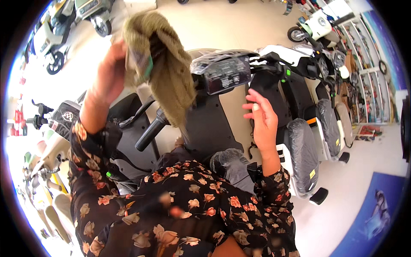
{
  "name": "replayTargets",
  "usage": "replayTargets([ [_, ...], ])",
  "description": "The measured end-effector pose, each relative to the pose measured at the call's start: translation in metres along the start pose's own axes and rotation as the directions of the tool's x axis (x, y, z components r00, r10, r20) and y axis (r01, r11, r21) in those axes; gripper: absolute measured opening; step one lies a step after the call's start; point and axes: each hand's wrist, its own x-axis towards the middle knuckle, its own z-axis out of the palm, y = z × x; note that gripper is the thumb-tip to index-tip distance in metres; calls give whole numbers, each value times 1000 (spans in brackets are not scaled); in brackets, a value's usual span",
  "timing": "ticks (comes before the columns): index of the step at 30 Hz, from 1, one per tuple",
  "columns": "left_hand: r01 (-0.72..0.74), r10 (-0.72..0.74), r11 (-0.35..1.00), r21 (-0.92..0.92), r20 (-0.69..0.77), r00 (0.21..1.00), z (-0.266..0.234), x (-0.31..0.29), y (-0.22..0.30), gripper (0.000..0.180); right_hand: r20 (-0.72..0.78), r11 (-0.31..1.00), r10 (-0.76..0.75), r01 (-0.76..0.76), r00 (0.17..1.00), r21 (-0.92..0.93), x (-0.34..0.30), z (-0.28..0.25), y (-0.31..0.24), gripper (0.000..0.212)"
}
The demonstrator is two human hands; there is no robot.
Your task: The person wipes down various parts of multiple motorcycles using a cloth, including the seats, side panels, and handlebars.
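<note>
A crumpled olive-green cloth [173, 85] hangs from my raised left hand [112, 70], whose fingers are closed on its upper edge and partly hidden. The cloth drapes in front of a scooter's handlebar, beside its black left grip [150, 132]. Just right of the cloth is the scooter's dark display panel [227, 77], with clear film around it. My right hand [264, 122] is held up to the right, below the display, with its fingers apart and nothing in them. Under my hands is the scooter's black footboard [209, 128].
On my right stand more scooters, with plastic-wrapped seats [303, 150] close by. Another scooter [132, 137] is tight against my left side. Several scooters [92, 15] are parked at the far left. Stocked shelves [364, 64] line the right, above a blue mat [370, 214].
</note>
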Motion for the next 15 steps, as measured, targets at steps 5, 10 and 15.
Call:
replayTargets([
  [5, -32, 23, 995, 90, 104, 994, -27, 61, -8, 36, -85, 988, -32, 19, 996, -154, 59, 35, 7, 43],
  [10, -24, -141, 707, 707, 174, 975, -5, 130, -61, 49, 31, 982, 25, -18, 999, -190, 88, 85, 17, 38],
  [15, -71, -276, 436, 897, 208, 939, -14, 167, -125, 61, 135, 909, -54, 104, 989, -403, 82, 105, 11, 26],
])
